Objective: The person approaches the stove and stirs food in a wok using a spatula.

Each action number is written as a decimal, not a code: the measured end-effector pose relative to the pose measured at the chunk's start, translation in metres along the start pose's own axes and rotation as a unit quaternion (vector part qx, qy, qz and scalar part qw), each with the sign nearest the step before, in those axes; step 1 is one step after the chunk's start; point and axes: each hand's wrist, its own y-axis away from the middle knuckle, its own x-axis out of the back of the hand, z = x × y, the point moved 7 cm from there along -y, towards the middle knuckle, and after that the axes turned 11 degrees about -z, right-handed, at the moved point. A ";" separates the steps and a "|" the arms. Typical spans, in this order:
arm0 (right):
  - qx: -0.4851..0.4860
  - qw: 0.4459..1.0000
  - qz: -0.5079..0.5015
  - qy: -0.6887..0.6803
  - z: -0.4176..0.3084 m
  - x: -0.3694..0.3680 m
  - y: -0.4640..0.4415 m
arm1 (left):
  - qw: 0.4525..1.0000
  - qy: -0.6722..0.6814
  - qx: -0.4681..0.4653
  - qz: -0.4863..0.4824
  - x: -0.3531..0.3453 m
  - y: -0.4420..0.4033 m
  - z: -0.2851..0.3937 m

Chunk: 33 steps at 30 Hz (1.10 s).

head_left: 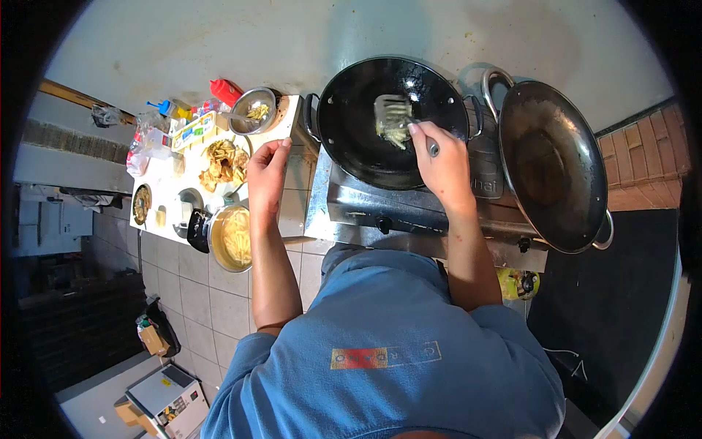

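Observation:
My right hand (444,162) is wrapped round the handle of a slotted spatula (393,111), whose blade is inside a black wok (358,139) on the stove. Pale, thin strips of food (395,136) lie at the blade, blurred in part. To the left of the wok, my left hand (268,175) is raised near the table's edge with thumb and fingertips pressed together. Whether anything is between those fingertips cannot be made out. Below and left of that hand is a pot of pale strips in liquid (236,235).
A second, larger wok (552,164) stands at the right of the stove (351,205). On the white table (167,208) are a plate of browned food (223,164), a metal bowl (253,111), a red bottle (224,91) and a yellow-white package (194,132).

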 end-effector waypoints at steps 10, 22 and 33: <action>-0.043 0.997 0.016 0.057 -0.005 0.010 0.002 | 1.000 0.018 0.008 -0.010 0.001 -0.006 -0.005; -0.085 0.996 -0.025 0.026 0.000 0.015 0.014 | 0.998 0.046 0.005 -0.040 -0.002 -0.040 -0.005; -0.081 0.997 -0.014 0.012 -0.009 0.003 0.006 | 0.997 0.037 0.029 -0.058 0.003 -0.073 -0.017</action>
